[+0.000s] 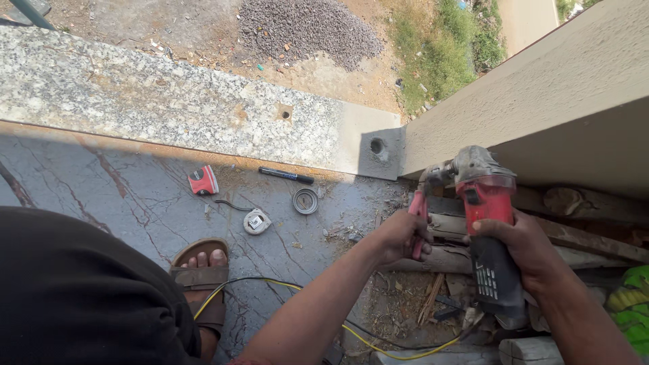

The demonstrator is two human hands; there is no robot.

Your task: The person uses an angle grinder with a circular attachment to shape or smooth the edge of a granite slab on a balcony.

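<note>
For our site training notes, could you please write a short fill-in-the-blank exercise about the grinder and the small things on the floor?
1. The right hand grips the black body of a red angle ____.
2. The left hand holds the tool's red side ____.
3. On the floor, a black marker lies near the granite ledge, right of a red ____ measure.
4. A ____ cable runs across the floor below the arms.

Missing words: grinder; handle; tape; yellow

You grip a red-and-black grinder; yellow cable below your fingers; speckled grey granite ledge beyond; red tape measure left of them.
</note>
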